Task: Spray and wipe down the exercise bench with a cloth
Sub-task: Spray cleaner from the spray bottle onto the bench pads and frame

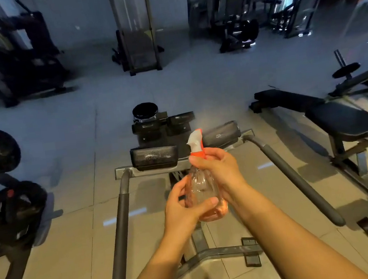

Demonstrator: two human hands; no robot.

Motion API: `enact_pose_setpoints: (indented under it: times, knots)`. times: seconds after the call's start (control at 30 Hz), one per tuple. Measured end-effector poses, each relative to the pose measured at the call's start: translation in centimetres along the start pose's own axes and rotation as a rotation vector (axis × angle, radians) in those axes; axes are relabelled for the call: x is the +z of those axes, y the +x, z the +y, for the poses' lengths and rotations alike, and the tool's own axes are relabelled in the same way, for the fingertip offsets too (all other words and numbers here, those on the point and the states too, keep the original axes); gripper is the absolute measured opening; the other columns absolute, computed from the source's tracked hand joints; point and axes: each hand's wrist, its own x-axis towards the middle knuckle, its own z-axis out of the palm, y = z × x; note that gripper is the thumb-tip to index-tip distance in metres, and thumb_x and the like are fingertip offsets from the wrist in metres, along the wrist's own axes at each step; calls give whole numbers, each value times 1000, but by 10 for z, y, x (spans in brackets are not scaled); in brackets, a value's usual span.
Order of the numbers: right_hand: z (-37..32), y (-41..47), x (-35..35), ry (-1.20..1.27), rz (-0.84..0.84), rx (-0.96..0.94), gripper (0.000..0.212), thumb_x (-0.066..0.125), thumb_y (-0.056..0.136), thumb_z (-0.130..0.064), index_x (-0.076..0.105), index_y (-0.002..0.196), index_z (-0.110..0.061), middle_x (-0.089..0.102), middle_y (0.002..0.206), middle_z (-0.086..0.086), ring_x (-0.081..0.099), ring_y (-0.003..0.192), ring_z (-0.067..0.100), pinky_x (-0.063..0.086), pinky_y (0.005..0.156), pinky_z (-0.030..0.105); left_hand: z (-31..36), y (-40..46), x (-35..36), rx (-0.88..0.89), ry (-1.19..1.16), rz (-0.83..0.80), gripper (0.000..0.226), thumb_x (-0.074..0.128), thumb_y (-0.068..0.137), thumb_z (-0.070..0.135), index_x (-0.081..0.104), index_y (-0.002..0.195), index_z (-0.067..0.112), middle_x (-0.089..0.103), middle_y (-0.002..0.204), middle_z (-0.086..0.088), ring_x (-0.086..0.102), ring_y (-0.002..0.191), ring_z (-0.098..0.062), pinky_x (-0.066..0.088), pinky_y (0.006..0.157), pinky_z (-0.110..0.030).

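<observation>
Progress stands at the spraying stage, in our judgement: faint mist hangs beyond the nozzle of the spray bottle (204, 183), which we find held upright over the padded machine (155, 157) directly ahead. We see no cloth anywhere, so wiping remains undone. The right hand (217, 170) grips the bottle's neck at the orange trigger; the left hand (182, 207) cups its lower body, fingers curled round it.
</observation>
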Motion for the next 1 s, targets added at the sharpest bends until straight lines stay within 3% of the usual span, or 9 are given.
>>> enact_pose_setpoints:
  times: [0.17, 0.27, 0.33, 0.43, 0.57, 0.7, 0.8, 0.9, 1.0]
  knots:
    - [-1, 16, -7, -19, -43, -2, 36, 82, 74, -10, 64, 105, -15, 70, 94, 1, 68, 84, 14, 56, 77, 27, -5, 10, 11, -14, -22, 9, 70, 87, 61, 9, 56, 116, 37, 65, 114, 4, 68, 98, -16, 58, 74, -28]
    - [11, 19, -13, -21, -82, 18, 34, 82, 74, -11, 60, 90, -30, 67, 99, -3, 67, 96, 19, 54, 88, 35, -15, 7, 19, -39, -28, 68, 70, 89, 57, 9, 56, 110, 40, 67, 114, 1, 69, 98, -18, 58, 76, -27]
    - [21, 20, -20, -54, -141, 49, 35, 83, 73, -13, 61, 91, -33, 67, 104, -4, 66, 100, 21, 53, 94, 42, -25, 0, 26, -56, -38, 144, 74, 94, 51, 10, 56, 107, 40, 66, 114, 1, 68, 99, -19, 58, 78, -30]
    - [40, 21, -36, -135, -267, 126, 39, 84, 73, -18, 61, 100, -32, 66, 112, -2, 65, 102, 20, 53, 95, 43, -46, -19, 41, -112, -84, 276, 83, 94, 36, 29, 61, 112, 35, 66, 117, -1, 66, 104, -23, 58, 85, -43]
    - [78, 16, -80, -232, -512, 255, 38, 80, 78, -12, 58, 104, -28, 64, 117, 2, 66, 97, 15, 55, 81, 28, -88, -61, 79, -222, -42, 435, 94, 90, 35, 39, 61, 124, 34, 70, 110, 7, 67, 100, -14, 55, 75, -28]
    - [121, 9, -126, -378, -618, 371, 40, 80, 76, -4, 59, 109, -18, 65, 119, 10, 65, 105, 25, 52, 95, 39, -132, -97, 126, -327, -15, 574, 92, 87, 35, 35, 56, 122, 37, 65, 111, 14, 63, 100, -10, 52, 80, -25]
    - [141, 0, -151, -467, -683, 456, 30, 82, 73, -8, 69, 100, -14, 71, 102, 11, 68, 88, 22, 55, 82, 37, -155, -119, 149, -397, 19, 601, 97, 88, 35, 42, 53, 125, 40, 62, 110, 19, 62, 97, -2, 51, 75, -16]
    - [150, -9, -166, -561, -717, 456, 14, 80, 76, -9, 71, 81, -18, 70, 72, -3, 65, 63, 6, 51, 60, 17, -173, -132, 161, -451, 36, 631, 89, 94, 51, 28, 55, 131, 32, 62, 117, 10, 57, 95, 3, 43, 59, -3]
    - [161, -16, -172, -556, -681, 488, 15, 80, 76, -9, 70, 85, -16, 70, 74, -3, 65, 68, 11, 49, 60, 19, -185, -137, 164, -491, 64, 660, 80, 91, 60, 27, 55, 131, 32, 61, 117, 11, 56, 95, 0, 41, 60, -6]
